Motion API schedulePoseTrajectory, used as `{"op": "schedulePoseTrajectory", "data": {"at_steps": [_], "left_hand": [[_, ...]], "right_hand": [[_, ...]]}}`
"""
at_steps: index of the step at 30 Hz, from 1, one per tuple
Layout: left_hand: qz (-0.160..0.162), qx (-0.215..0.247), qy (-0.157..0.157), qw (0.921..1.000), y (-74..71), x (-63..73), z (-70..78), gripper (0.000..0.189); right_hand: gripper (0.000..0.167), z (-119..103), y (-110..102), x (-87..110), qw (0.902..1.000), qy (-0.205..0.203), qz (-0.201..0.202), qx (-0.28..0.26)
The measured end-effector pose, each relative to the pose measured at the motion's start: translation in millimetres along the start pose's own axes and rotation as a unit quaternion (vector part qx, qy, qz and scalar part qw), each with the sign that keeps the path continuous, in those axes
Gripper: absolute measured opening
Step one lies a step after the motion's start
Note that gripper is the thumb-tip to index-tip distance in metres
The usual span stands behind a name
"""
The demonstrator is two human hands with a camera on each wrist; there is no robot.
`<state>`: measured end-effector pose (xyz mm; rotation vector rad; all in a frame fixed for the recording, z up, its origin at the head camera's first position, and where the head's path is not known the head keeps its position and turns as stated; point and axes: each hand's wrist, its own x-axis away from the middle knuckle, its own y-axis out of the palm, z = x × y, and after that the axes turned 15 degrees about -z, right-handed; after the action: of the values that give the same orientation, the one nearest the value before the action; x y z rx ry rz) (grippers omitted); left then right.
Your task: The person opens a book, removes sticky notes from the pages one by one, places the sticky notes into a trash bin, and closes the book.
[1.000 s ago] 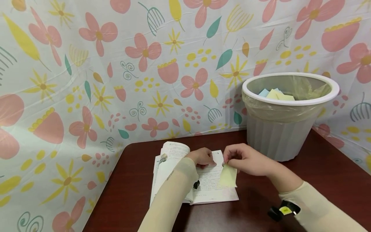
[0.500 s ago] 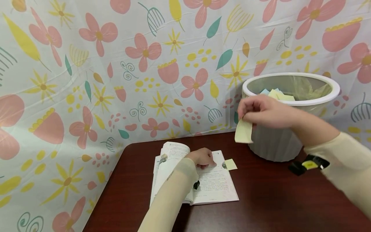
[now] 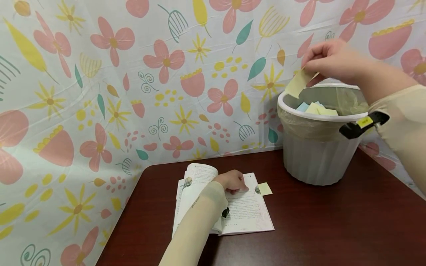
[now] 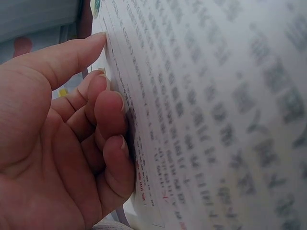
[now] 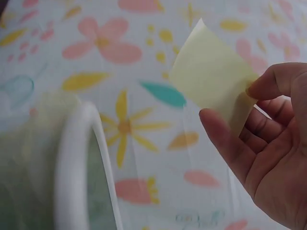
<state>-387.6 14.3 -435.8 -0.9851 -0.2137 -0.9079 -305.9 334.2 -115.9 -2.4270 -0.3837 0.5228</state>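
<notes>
An open book lies on the dark red table, its printed pages facing up. My left hand rests on the right-hand page. In the left wrist view its fingertips touch the paper, loosely bent. A pale yellow sticky note juts out past the page's right edge. My right hand pinches another yellow sticky note between thumb and fingers, holding it at the left rim of the trash can. Inside the can, several yellow and blue notes show.
The grey trash can has a white rim and a clear plastic liner. It stands at the back right of the table. A flower-patterned cloth hangs directly behind the table.
My right hand has carried the yellow note from the book's right edge up and rightward to the trash can. The note left on the page edge came into view. My left hand stayed put.
</notes>
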Motion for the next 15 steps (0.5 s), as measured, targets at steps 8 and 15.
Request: {"op": "schedulePoseTrajectory", "data": {"at_steps": [8, 15], "left_hand": [[0.002, 0.006, 0.003, 1.0000, -0.2, 0.1, -2.6, 0.029], [0.002, 0.001, 0.001, 1.0000, -0.7, 0.0, -3.7, 0.029]], "right_hand": [[0.019, 27.6, -44.1, -6.6, 0.9945, 0.068, 0.058, -0.054], [0.021, 48.0, -65.2, -6.1, 0.9754, 0.146, 0.092, -0.138]]}}
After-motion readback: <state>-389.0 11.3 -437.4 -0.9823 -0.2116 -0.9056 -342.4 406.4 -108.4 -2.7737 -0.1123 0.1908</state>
